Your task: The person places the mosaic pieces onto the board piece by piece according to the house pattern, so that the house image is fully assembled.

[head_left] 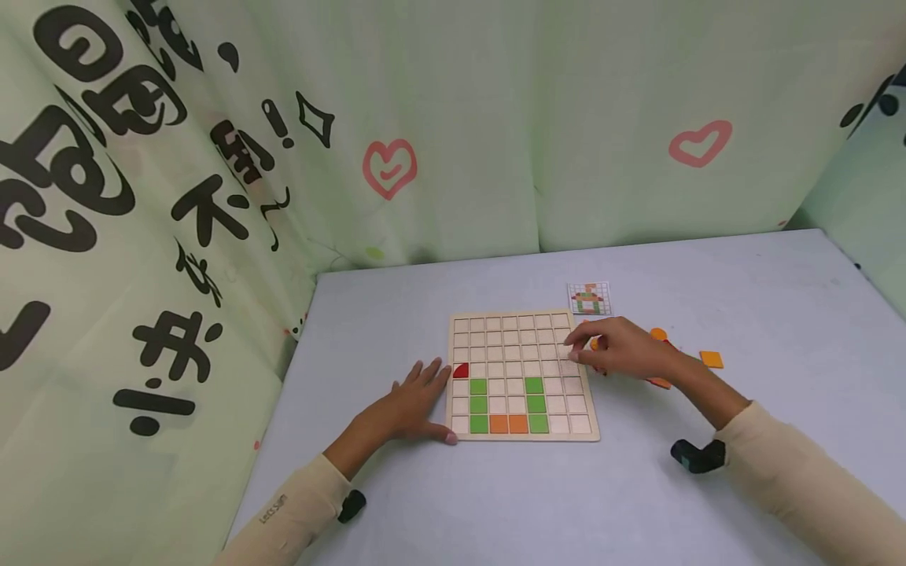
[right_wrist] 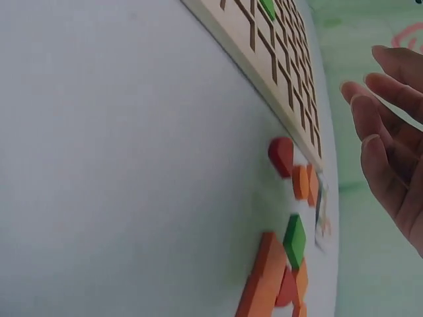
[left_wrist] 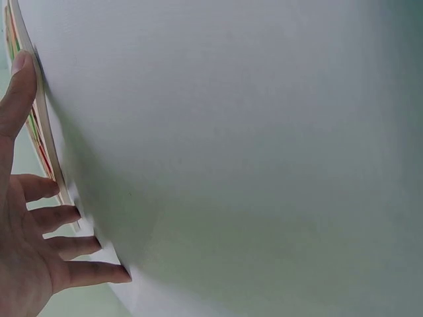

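Note:
A wooden grid board lies on the table. Along its near rows sit green square tiles in two columns, with orange tiles between them at the bottom. One red rounded tile fills a cell at the left edge. My left hand spreads its fingers along the board's left side, thumb at the near corner. Over the right edge hovers my right hand, fingers loosely bent; nothing shows between them in the right wrist view. Beneath it lie loose pieces, including a red one, partly hidden in the head view.
A small pattern card lies beyond the board's far right corner. Right of the hand are more loose pieces: an orange square, an orange round one and a green one. A printed curtain hangs behind the table.

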A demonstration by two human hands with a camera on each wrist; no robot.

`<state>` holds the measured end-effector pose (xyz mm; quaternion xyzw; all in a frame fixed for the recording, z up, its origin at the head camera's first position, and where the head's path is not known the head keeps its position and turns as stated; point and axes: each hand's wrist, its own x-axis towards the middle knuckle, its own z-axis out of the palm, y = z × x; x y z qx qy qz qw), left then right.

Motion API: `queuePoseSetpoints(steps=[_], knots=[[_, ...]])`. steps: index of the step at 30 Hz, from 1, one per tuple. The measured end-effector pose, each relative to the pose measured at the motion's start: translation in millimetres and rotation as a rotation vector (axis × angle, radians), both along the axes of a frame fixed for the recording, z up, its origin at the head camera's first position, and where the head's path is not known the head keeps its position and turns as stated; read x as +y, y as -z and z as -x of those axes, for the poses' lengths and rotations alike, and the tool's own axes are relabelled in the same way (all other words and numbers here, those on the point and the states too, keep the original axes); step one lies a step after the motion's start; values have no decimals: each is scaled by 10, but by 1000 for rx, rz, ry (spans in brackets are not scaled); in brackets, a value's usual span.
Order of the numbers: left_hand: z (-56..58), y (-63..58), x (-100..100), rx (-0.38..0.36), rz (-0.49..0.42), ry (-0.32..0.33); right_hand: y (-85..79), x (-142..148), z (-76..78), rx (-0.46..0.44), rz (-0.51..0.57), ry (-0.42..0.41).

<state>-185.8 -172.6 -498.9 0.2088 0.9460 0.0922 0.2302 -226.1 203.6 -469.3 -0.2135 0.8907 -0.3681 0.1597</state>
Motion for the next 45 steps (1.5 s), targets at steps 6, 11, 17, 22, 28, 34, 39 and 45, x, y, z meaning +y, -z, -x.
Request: queuePoseSetpoints(steps=[6,11,17,22,28,34,39,45], knots=[[5,12,-17,8,11,7,-67,427,-13,-71,-36,101],[2,2,-9,1,7,3,-24,796,4,-110,-101,112],[2,4,4,3,22,11,24,1193,-54,-95,-173,145],[2,7,8,7,31,12,64,1409,-104,-90,-226,178],[3,14,12,12,39,15,129,1563,-129,-49,-260,192],[11,-17,18,10,21,8,191,1610,-140,-6,-285,201],[7,-3,17,9,26,10,236,1614,-136,-2,-297,208],[18,31,2,10,21,14,248,1620,-122,-24,-329,225]])
